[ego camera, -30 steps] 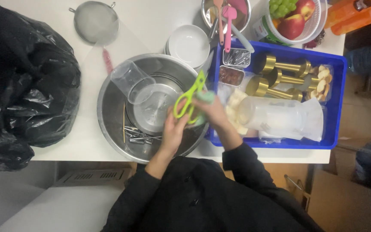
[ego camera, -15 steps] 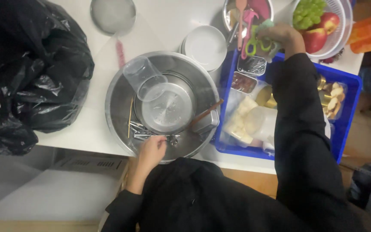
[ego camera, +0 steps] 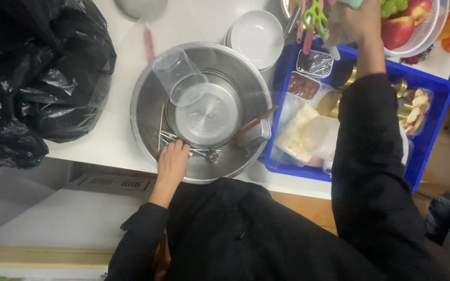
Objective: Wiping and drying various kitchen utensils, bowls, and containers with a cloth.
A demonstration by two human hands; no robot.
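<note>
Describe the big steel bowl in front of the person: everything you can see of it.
The big steel bowl is round, wide and shiny, upright on the white table, its near rim over the table edge. Inside lie a smaller round metal pan, a clear plastic measuring jug tipped against the far-left wall, a wooden stick, a thin skewer and metal utensils. The left hand rests on its near inner wall, at the utensils. A blue crate sits close on its right.
</note>
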